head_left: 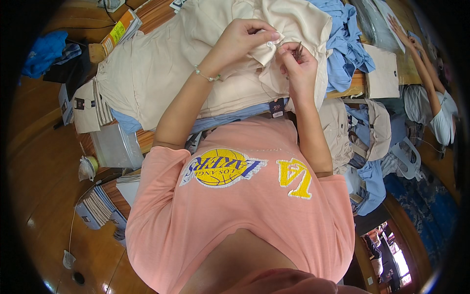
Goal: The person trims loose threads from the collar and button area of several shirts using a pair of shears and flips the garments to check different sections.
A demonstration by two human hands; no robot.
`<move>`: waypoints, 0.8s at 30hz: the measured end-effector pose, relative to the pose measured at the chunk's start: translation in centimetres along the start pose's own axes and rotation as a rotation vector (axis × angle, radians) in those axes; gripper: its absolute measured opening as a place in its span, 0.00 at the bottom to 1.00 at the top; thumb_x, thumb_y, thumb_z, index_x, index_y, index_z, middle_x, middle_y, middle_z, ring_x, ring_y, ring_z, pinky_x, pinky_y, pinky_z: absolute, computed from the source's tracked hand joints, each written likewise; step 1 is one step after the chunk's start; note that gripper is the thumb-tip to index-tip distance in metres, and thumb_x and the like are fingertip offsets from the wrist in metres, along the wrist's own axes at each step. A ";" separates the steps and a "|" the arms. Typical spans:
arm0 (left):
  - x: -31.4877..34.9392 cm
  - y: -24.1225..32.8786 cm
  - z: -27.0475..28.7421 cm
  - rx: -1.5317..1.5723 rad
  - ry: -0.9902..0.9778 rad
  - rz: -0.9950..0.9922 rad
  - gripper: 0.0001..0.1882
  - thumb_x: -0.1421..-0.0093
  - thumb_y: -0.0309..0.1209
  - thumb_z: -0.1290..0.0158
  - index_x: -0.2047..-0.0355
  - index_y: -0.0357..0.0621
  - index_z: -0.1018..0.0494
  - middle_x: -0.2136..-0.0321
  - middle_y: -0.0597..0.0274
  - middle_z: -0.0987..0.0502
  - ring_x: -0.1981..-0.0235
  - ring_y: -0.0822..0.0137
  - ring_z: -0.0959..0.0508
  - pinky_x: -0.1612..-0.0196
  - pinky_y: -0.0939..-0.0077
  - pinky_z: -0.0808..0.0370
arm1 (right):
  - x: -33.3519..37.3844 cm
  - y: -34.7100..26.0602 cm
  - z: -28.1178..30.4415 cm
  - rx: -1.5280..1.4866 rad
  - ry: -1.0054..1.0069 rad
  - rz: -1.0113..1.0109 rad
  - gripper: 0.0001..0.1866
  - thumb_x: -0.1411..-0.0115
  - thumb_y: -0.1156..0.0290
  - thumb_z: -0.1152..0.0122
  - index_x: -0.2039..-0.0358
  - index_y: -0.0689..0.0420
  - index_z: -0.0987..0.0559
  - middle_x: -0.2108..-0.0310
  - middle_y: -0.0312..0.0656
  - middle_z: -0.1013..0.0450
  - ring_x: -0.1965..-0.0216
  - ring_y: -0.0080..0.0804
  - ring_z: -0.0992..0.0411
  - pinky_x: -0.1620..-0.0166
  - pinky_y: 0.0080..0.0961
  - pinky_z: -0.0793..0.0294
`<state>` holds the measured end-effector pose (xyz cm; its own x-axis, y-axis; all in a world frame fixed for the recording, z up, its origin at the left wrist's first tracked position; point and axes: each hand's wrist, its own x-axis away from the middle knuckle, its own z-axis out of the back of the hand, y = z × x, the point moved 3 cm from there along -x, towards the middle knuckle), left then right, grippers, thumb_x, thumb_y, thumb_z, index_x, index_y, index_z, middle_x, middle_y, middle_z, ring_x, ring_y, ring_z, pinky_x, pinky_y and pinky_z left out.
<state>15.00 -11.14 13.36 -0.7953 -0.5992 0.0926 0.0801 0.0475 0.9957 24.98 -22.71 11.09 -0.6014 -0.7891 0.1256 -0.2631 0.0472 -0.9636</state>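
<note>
A cream garment (pixel 215 54) lies spread over a stack of clothes on the table in front of me. My left hand (pixel 247 38) pinches the edge of this garment between thumb and fingertips, right beside a small white button (pixel 269 44). Close by on the right, my right hand (pixel 299 64) is closed around small dark metal thread snips (pixel 299 49), their points upward. Its thumb and forefinger are also near the garment's edge; whether they grip the cloth I cannot tell. A dark hang tag (pixel 277 108) hangs at the table's near edge.
Blue garments (pixel 345 49) are heaped to the right of the cream cloth. Folded cream clothes (pixel 88 108) with tags lie at the left end, above a clear plastic bag (pixel 117 146). At the far right a co-worker's hands (pixel 402 35) reach over a plastic-wrapped pile.
</note>
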 end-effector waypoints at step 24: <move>-0.5 -0.4 -0.2 0.212 -0.143 0.074 0.08 0.42 0.32 0.47 0.67 0.40 0.28 0.74 0.72 0.26 0.77 0.86 0.31 0.77 0.92 0.37 | 1.5 -2.2 1.0 0.768 -0.015 0.776 0.11 0.54 0.80 0.36 0.69 0.59 0.26 0.75 0.38 0.26 0.76 0.25 0.25 0.73 0.17 0.27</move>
<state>15.45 -11.04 12.89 -0.8701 -0.4692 0.1510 0.0260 0.2622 0.9647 25.42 -24.62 13.19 -0.3894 -0.7175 -0.5775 0.7281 0.1442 -0.6701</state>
